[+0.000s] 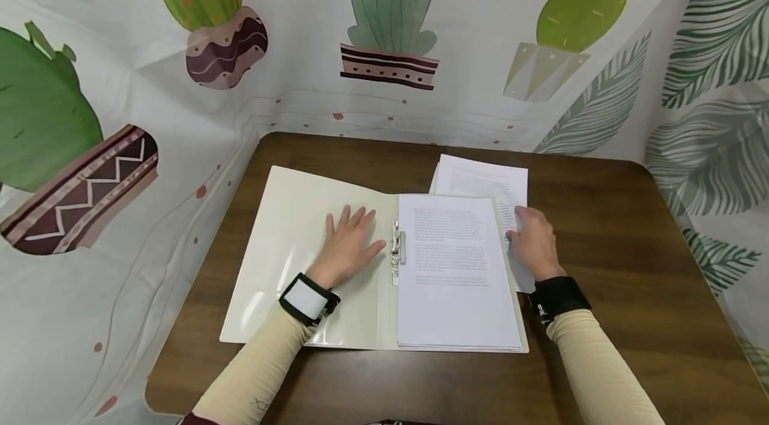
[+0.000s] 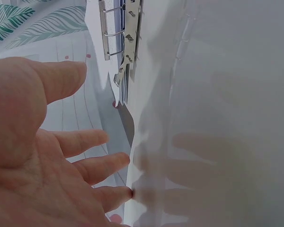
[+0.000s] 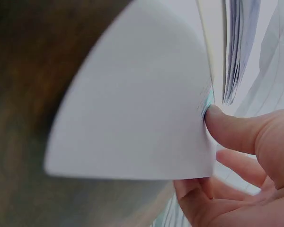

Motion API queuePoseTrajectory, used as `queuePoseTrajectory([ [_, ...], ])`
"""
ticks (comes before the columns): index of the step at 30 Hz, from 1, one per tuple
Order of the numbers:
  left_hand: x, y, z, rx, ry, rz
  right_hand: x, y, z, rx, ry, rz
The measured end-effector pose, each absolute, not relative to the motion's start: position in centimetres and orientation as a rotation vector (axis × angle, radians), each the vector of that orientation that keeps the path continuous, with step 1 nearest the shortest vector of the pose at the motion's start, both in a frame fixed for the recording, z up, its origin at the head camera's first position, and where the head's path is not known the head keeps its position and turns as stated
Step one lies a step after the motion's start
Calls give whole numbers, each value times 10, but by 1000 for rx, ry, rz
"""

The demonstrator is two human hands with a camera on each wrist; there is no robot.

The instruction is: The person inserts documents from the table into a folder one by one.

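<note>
A cream ring binder [image 1: 294,211] lies spread wide across the table. My left hand [image 1: 344,248] is over its left cover, fingers spread and straight, gripping nothing; the left wrist view shows the fingertips close to the cover. Along the spine runs a metal ring mechanism [image 2: 131,28], with a stack of printed sheets [image 1: 453,311] on the right side. Loose printed paper [image 1: 480,178] sticks out from under the binder's right edge. My right hand [image 1: 537,245] pinches this paper at its edge; in the right wrist view the thumb presses its face and the sheet [image 3: 132,109] bows.
A brown wooden table [image 1: 613,265] with rounded corners carries everything. Behind it and at the sides hangs a white cloth [image 1: 300,25] printed with cacti and leaves. Both wrists wear black straps [image 1: 559,295].
</note>
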State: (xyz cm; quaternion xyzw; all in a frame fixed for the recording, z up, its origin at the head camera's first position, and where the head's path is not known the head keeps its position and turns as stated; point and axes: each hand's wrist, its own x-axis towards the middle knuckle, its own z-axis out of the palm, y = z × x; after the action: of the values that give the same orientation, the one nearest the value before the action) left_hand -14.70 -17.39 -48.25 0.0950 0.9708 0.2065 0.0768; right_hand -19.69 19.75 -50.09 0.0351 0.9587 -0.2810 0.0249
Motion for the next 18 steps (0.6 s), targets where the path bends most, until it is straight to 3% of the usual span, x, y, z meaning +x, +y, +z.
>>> queuePoseTrajectory([
  [18,-145,-174,-483,282,2920,627,-198,220,-503,569,2809,-1147],
])
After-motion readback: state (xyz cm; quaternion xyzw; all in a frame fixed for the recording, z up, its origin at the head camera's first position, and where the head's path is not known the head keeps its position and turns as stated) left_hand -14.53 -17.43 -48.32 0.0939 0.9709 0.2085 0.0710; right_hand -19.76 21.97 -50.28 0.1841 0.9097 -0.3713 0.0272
